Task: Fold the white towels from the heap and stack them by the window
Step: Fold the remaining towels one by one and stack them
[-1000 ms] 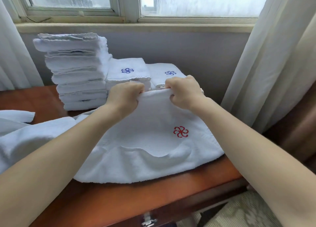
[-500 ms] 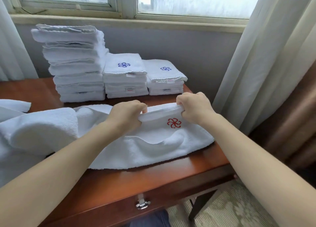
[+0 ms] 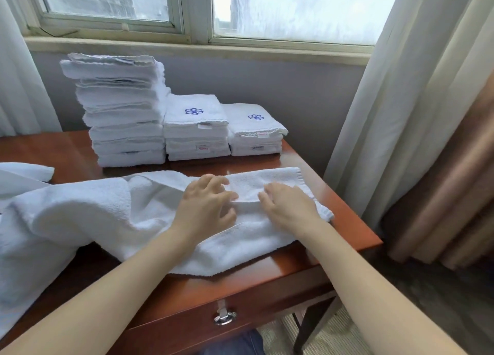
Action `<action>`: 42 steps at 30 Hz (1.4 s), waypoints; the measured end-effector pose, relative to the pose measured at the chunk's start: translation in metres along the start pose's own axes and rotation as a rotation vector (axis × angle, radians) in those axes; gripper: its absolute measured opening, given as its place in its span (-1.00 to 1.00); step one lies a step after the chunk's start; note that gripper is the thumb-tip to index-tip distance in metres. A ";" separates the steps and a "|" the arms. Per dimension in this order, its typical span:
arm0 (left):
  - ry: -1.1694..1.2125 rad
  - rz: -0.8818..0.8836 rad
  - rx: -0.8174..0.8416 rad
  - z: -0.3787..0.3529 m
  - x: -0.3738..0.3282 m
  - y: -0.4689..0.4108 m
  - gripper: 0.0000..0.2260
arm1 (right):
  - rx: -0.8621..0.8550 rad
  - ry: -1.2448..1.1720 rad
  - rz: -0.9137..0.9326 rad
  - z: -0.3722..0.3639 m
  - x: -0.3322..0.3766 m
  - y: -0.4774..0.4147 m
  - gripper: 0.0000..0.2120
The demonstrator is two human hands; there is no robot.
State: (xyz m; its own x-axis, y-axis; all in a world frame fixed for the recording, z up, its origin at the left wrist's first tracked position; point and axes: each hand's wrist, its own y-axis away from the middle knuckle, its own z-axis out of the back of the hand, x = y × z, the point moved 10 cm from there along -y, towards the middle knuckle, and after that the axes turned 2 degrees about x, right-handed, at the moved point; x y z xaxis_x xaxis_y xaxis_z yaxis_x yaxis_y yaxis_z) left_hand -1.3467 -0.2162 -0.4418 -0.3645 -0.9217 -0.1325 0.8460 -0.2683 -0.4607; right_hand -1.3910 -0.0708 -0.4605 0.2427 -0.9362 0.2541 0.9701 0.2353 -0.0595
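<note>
Mid-fold — resting left hand (image 3: 205, 205) and right hand (image 3: 290, 203), fingers spread, gripping nothing, on the white towel (image 3: 248, 238) directly beneath. Probably calls for another fold, then a lift to 3 stacks (image 3: 196, 127) beyond the hands.

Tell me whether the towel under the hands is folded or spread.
Partly folded: the towel has one flap doubled over beneath the left hand and right hand; the rest lies rumpled.

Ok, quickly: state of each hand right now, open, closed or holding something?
Left hand: open, fingers spread, resting on the towel.
Right hand: open, resting on the same towel.
</note>
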 end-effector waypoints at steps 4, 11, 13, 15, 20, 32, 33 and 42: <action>0.053 -0.038 0.081 -0.011 -0.002 -0.003 -0.67 | 0.100 0.072 0.027 -0.035 0.000 0.000 -0.47; 0.121 0.084 0.190 -0.047 -0.009 -0.022 -0.66 | 0.084 -0.010 0.035 -0.025 -0.036 -0.015 -0.48; 0.156 0.115 0.191 -0.053 -0.021 -0.028 -0.67 | 0.089 -0.037 0.038 -0.020 -0.052 -0.017 -0.49; 0.213 0.155 0.183 -0.056 -0.032 -0.033 -0.66 | 0.098 -0.079 0.029 -0.015 -0.066 -0.017 -0.50; 0.473 0.214 0.146 -0.043 -0.044 -0.032 -0.54 | 0.098 -0.150 -0.008 -0.005 -0.066 -0.014 -0.51; 0.406 0.469 -0.102 0.143 0.101 0.025 -0.72 | 0.130 -0.532 0.401 0.023 0.162 -0.005 -0.62; 0.358 0.528 -0.111 0.149 0.123 0.039 -0.74 | 0.161 -0.556 0.433 0.020 0.184 -0.004 -0.62; 0.555 0.901 -0.048 0.087 0.231 0.157 -0.58 | 0.333 -0.304 0.469 -0.054 0.298 -0.004 -0.66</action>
State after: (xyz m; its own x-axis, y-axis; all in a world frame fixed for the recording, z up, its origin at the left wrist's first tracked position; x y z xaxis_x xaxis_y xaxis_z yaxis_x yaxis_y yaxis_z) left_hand -1.2642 -0.4958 -0.4688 0.2531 -0.5146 -0.8192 0.8804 0.4735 -0.0254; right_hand -1.3221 -0.3648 -0.4367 0.5812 -0.6104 0.5382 0.6964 0.7152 0.0591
